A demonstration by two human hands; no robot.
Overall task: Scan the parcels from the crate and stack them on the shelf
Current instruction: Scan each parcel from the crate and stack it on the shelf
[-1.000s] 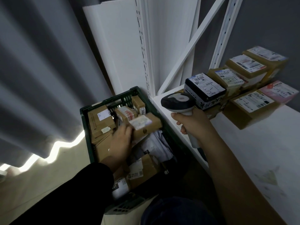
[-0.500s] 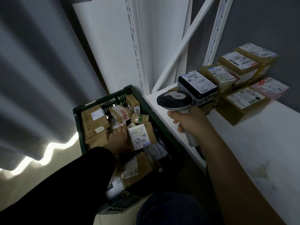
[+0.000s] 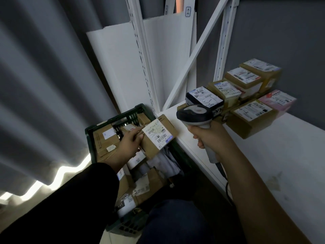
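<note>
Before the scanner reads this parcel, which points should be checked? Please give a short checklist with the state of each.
1. Brown cardboard parcel gripped by left hand, lifted above the dark green plastic crate: ok.
2. Its white barcode label faces up, uncovered: ok.
3. Grey-and-white handheld scanner held in right hand: ok.
4. Scanner window aimed at label: cannot tell.
5. Free space on white shelf for stacking: ok.

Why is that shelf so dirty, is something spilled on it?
Possibly. The white shelf has faint greenish-grey smudges near its front right; whether spill or scuffing, I can't tell. Otherwise, parcels in the green crate lie jumbled and tilted, while those on the shelf sit in neat rows.
</note>
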